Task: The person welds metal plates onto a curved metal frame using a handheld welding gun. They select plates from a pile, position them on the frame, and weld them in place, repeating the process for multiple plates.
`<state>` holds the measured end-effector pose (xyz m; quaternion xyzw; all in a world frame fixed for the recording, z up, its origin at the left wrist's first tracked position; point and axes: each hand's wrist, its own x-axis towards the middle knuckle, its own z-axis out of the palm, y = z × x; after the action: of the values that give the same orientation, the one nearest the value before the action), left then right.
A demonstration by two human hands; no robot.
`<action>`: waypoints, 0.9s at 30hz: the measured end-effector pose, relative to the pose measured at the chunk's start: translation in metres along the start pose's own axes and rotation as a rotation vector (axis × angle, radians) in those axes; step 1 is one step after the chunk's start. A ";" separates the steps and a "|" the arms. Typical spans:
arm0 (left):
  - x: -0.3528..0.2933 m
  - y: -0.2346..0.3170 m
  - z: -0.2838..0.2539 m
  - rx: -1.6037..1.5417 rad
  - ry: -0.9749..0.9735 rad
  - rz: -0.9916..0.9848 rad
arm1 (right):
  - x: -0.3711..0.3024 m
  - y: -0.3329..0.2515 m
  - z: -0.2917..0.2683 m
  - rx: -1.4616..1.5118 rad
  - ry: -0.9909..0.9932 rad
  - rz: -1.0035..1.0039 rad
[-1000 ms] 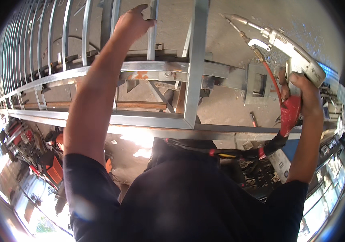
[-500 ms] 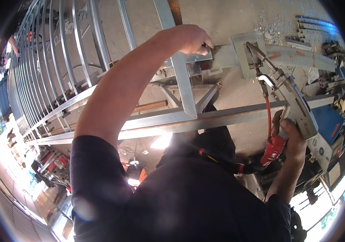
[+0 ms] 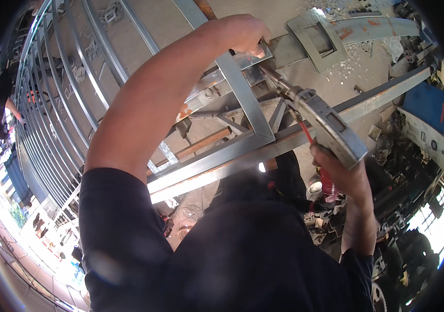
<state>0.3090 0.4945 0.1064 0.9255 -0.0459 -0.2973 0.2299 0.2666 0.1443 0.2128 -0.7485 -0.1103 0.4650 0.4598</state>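
Hands (image 3: 242,32) on grey steel frame (image 3: 242,104)

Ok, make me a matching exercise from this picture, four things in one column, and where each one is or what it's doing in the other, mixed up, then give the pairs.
Column one:
1. left hand
2. right hand
3. welding gun
4. blue panel

Column two:
A. leaning at the far right, away from both hands
B. pressed on the grey steel frame near the top of the view
C. gripping a red handle at the right
D. its tip points up at the frame joint just below the left hand

Pairs: 1-B, 2-C, 3-D, 4-A
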 end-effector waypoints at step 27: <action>0.022 -0.012 0.012 0.006 0.010 0.061 | 0.032 -0.010 0.105 -0.129 0.134 -0.243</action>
<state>0.3195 0.4958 0.0810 0.9259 -0.0738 -0.2854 0.2362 0.2030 0.2308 0.1862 -0.7870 -0.1987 0.3469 0.4700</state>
